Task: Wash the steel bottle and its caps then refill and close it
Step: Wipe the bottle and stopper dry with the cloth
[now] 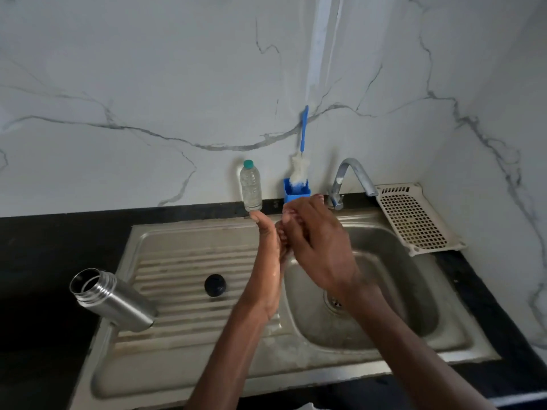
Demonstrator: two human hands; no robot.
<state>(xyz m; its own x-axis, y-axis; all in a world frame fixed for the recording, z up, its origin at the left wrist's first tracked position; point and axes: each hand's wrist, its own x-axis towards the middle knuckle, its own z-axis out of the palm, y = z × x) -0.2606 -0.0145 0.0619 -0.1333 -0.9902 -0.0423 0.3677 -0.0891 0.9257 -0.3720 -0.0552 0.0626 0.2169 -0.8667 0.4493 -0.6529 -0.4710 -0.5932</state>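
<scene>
1. Wall [148,84]: white marble with grey veins.
2. Surface [44,247]: black.
3. Sink [189,241]: dull steel with a ribbed drainboard.
4. Steel bottle [118,303]: silver.
5. Cap [215,285]: dark blue-black.
6. Brush [303,134]: blue handle, white bristles.
7. Drain tray [414,217]: cream, perforated.

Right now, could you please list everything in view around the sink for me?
steel bottle: one, silver, uncapped, on the sink's left edge.
cap: one, dark, on the ribbed drainboard.
plastic bottle: one, clear with teal lid, upright at the wall.
brush: one, blue handle and white bristles, standing in the holder.
holder: one, blue, behind the hands.
tap: one, chrome, behind the basin.
rack: one, cream, right of the tap.
sink: one, steel, in the black counter.
left hand: open, palm against the right hand.
right hand: laid over the left, over the basin; whether they hold anything is hidden.
</scene>
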